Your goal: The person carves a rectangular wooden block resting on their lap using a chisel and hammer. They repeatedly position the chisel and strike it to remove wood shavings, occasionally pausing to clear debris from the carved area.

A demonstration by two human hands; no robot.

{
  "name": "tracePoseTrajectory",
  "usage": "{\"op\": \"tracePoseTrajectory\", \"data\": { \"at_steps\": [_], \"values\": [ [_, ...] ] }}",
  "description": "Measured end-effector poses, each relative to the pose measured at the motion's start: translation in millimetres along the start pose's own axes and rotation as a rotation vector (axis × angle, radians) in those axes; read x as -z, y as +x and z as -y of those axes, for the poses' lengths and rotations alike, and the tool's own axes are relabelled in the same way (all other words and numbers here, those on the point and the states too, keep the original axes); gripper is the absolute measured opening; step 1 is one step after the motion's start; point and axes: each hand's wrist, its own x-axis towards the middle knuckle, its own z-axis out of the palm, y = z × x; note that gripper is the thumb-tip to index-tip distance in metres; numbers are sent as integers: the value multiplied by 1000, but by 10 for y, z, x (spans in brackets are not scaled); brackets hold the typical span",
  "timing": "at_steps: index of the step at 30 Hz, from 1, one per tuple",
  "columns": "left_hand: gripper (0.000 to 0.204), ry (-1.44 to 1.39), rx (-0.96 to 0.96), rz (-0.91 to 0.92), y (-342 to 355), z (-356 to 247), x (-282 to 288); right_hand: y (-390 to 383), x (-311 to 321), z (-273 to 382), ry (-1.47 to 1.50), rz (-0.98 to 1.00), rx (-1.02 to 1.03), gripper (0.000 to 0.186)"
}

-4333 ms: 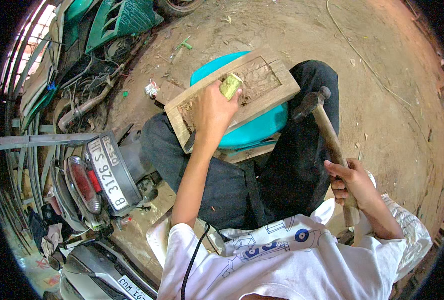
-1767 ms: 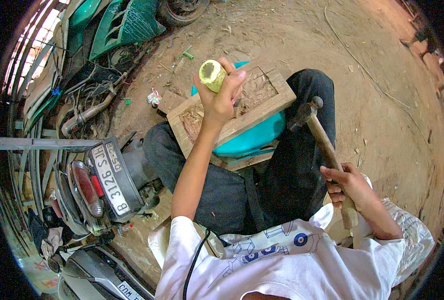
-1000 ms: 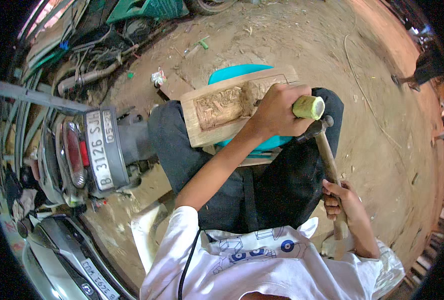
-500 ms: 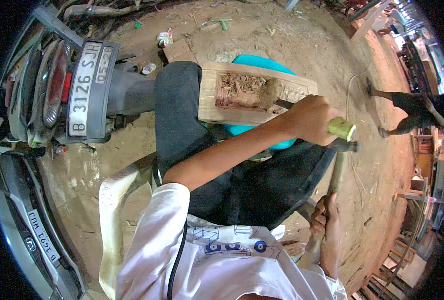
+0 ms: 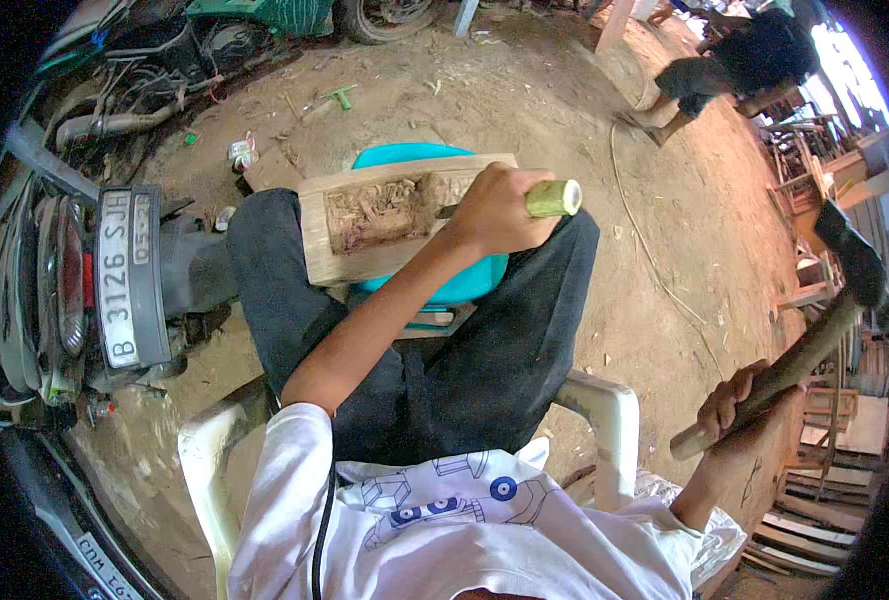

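Note:
A pale wooden block [image 5: 316,250] with a rectangular recess full of chips lies between my knees on a teal stool seat [image 5: 404,154]. My left hand [image 5: 502,212] is wrapped round a chisel, whose yellow-green handle [image 5: 554,198] sticks out to the right. Its dark blade points left, its tip near the right end of the recess; exact contact is hard to see. Out to the right, my right hand [image 5: 736,402] grips a hammer by its wooden handle [image 5: 789,368]. The dark hammer head [image 5: 850,250] is raised well away from the chisel.
I sit in a white plastic chair [image 5: 609,425]. At my left stands a motorcycle's rear end [image 5: 189,270], with another vehicle [image 5: 59,530] below it. Someone in dark clothes [image 5: 754,60] is at the far right. A thin cable [image 5: 644,265] crosses the dirt floor; wood pieces [image 5: 804,525] lie lower right.
My right hand has swung the hammer up and out to the right, away from the chisel handle. The view has shifted, so block and knees appear further left and lower.

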Motion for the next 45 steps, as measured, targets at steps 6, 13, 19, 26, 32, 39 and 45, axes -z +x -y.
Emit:
{"op": "tracePoseTrajectory", "data": {
  "at_steps": [6, 13, 19, 26, 32, 39, 45],
  "values": [
    [14, -81, -23, -25, 36, -39, -70, 43, 49, -397, 31, -136, 73, 62],
    [18, -68, 47, 31, -47, -53, 8, 244, -264, -937, -722, -176, -518, 47],
    [15, -29, -102, -47, -29, 72, -91, 139, -163, -604, -239, -237, -152, 51],
    [15, 25, -77, -29, -43, 76, -121, 76, -156, -858, -664, -325, -474, 50],
    [15, -35, -38, -35, -8, 32, -68, 187, 21, -529, -115, -22, -1, 55],
    [13, -4, -57, -79, -22, 75, -107, 119, -200, -689, -700, -326, -240, 33],
    [11, 24, -14, -115, -27, -6, -82, 201, 168, -752, -131, -102, 65, 51]
  ]
}}
